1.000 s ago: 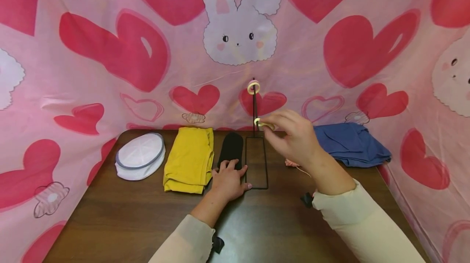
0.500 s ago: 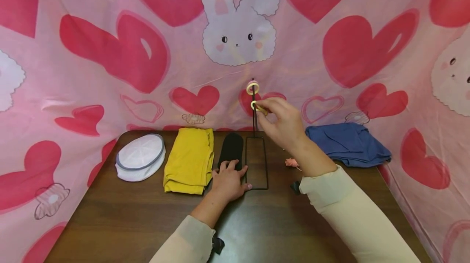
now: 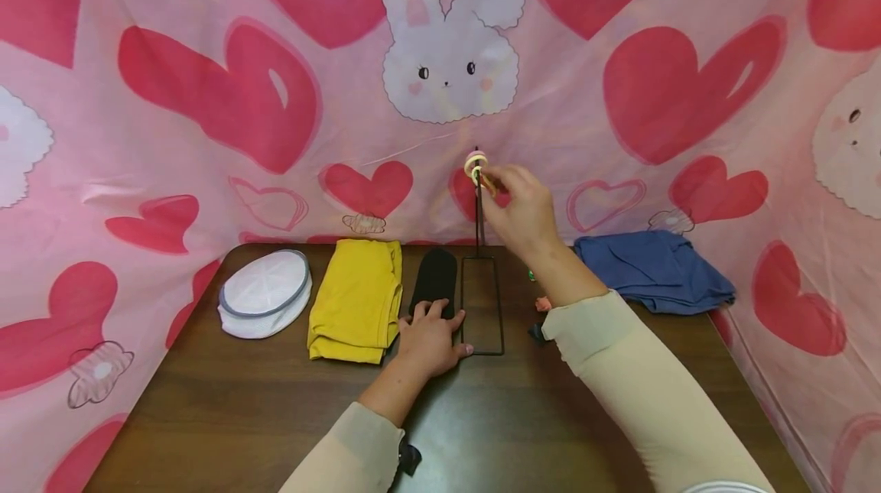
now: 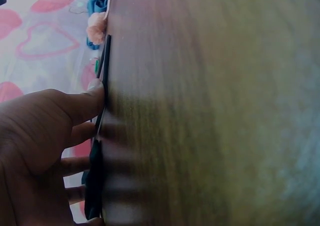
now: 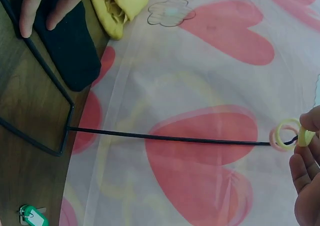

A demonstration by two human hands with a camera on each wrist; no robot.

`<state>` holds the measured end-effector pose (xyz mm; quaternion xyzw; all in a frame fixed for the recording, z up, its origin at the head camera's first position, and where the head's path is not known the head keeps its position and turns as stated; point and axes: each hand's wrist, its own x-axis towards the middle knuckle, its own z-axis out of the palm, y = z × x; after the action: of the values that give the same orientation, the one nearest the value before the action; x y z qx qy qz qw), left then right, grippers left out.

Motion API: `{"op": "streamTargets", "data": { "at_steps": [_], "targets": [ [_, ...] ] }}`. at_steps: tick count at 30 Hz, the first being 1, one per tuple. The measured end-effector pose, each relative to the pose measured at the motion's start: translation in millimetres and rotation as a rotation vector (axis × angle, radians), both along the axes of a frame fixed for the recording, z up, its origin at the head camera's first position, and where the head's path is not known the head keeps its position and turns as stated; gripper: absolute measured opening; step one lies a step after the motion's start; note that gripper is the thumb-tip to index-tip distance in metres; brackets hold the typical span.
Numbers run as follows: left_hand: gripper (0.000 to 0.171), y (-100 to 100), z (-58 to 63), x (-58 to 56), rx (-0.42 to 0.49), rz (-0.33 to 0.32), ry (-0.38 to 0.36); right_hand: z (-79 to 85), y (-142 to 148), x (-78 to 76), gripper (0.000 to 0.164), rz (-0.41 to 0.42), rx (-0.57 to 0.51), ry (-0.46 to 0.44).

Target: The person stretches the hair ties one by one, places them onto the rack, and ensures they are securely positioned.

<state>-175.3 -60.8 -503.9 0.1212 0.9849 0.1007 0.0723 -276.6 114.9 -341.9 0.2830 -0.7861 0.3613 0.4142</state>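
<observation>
A black wire stand point(image 3: 500, 309) has a flat rectangular base and a tall upright, with a pink hair tie point(image 5: 272, 138) and a yellow hair tie point(image 5: 278, 126) hanging at its top. Beside them, my right hand point(image 3: 519, 210) pinches another yellow hair tie point(image 5: 302, 138) at the upright's tip; whether it is over the end is not clear. My left hand point(image 3: 428, 338) lies low, its thumb on the base wire and its extended fingers on a flat black cloth piece point(image 3: 437, 273), perhaps a sock.
Folded yellow cloth point(image 3: 354, 298) and a white round mesh item point(image 3: 264, 287) with a blue rim lie to the left. Folded blue cloth point(image 3: 654, 271) is at the right. Near the base are a green key tag point(image 5: 35, 216) and a small peach item point(image 3: 543, 304). A patterned curtain hangs behind.
My right hand has risen along the upright with the yellow hair tie, moving slightly left, up to the hanging ties. The left hand stays in place.
</observation>
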Motion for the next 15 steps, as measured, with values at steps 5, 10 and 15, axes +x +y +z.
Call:
{"op": "streamTargets", "data": {
  "at_steps": [5,10,15],
  "targets": [
    [0.069,1,0.1,1.1,-0.009,0.0,0.006,-1.6,-1,-5.4,0.028,-0.029,-0.03,-0.034],
    [0.069,1,-0.2,1.4,-0.003,-0.004,0.011,-6.7,4,0.3,0.033,-0.029,-0.049,-0.076],
    [0.069,-1,-3.0,-0.2,-0.007,-0.006,0.018,-11.4,12,14.2,0.033,-0.004,-0.04,-0.082]
  ]
}}
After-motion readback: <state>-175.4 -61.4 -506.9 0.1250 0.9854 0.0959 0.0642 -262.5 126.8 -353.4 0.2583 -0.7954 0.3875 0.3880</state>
